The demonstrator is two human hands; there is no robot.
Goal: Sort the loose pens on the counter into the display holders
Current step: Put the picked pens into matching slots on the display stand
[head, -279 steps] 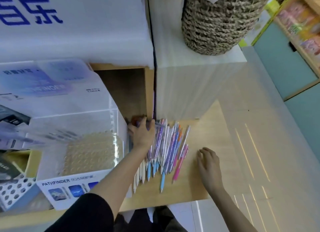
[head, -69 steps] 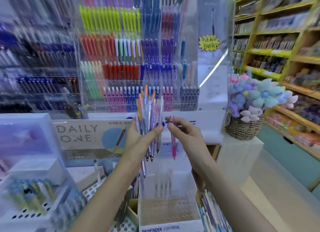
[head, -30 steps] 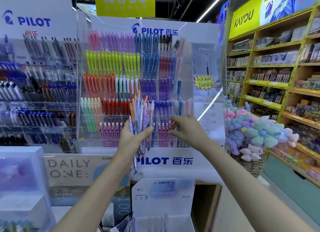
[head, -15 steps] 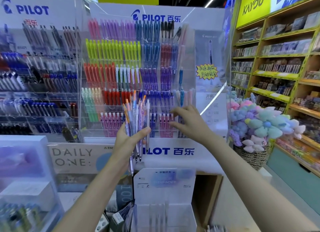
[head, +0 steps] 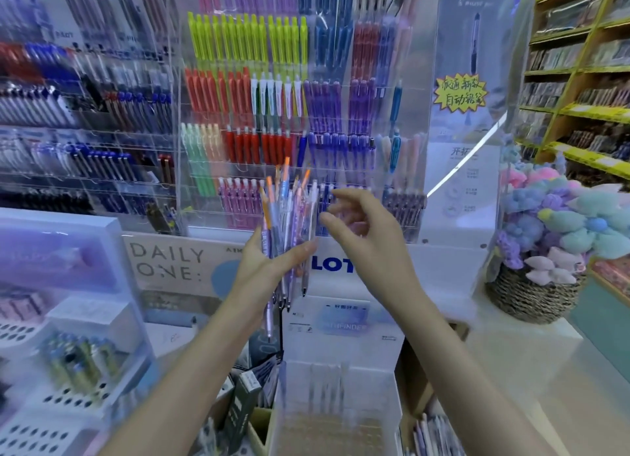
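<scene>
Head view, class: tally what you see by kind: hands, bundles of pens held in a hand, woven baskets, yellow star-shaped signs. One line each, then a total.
Hands: 2 (left hand gripping the pens, right hand holding nothing)
Bundle of pens: 1
Woven basket: 1
Yellow sign: 1
Total: 5

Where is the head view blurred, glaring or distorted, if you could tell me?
Head view: the pen racks at far left are smeared by blur; the pens in the left hand and the right hand are soft; a bright reflected streak crosses the clear panel; the shelves at right lean from wide-angle distortion.
</scene>
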